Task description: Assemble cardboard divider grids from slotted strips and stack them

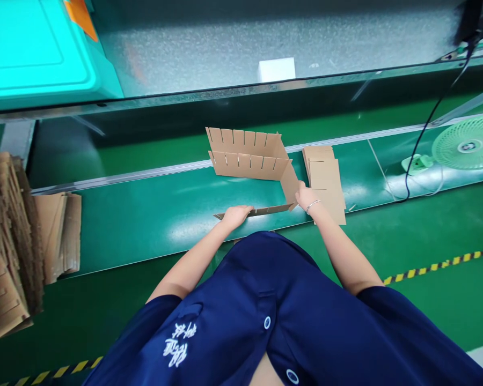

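A partly assembled cardboard divider [247, 166] stands on the green work surface, its long slotted strips joined at the right by a short crosspiece [290, 183]. My left hand [237, 215] is closed around the nearest long slotted strip [271, 209], close to the table's front edge. At that strip's right end, my right hand [305, 196] pinches the corner where it meets the crosspiece. The fingertips of both hands are partly hidden by the cardboard. Just right of my right hand lies a pile of short cardboard pieces [326, 177].
Tall stacks of slotted cardboard [8, 230] and folded sheets [62, 230] are at the left. A metal shelf [193, 53] overhangs the back, bearing a turquoise bin [36, 53] and a white block [277, 69]. On the right are a green fan [467, 143] and a hanging black cable [430, 115].
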Demonstrator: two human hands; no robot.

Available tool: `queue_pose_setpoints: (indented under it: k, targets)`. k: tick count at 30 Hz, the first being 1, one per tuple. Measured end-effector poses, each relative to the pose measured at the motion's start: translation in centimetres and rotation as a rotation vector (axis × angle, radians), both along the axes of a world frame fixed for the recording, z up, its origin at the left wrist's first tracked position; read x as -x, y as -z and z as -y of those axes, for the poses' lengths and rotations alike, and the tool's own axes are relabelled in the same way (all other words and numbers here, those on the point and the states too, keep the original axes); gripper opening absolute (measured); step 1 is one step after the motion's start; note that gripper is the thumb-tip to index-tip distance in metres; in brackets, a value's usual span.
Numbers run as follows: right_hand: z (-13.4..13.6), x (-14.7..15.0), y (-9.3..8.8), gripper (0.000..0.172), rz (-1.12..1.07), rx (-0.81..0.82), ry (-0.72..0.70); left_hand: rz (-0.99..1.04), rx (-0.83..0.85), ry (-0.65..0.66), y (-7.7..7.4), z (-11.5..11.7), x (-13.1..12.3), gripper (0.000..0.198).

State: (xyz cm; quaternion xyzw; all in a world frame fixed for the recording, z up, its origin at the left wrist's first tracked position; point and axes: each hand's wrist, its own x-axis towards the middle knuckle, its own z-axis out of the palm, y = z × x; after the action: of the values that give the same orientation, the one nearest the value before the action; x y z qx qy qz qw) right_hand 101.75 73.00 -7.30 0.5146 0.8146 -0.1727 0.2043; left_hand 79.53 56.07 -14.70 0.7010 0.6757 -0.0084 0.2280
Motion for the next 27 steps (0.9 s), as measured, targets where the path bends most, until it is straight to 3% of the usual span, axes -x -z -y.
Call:
queue_pose_setpoints:
  k: [11,19,24,27]
  targets:
    - [1.4,0.1,1.0,0.048,0.013,-0.026,-0.027,-0.003,0.012,-0.022,0.0,0.4,0.1,0.033]
    - [4.7,-1.6,4.2,0.053,0.079,0.019,-0.037,-0.029,0.023,-0.036,0.3,1.0,-0.3,0.033]
    - [6.2,-3.2,5.7,0.056,-0.037,-0.126,-0.047,-0.023,0.012,-0.044,-0.5,1.5,-0.8,0.035]
    - [6.8,-3.8,7.0,0.058,-0.207,-0.221,-0.086,-0.011,-0.114,-0.049,-1.5,1.3,-1.3,0.047]
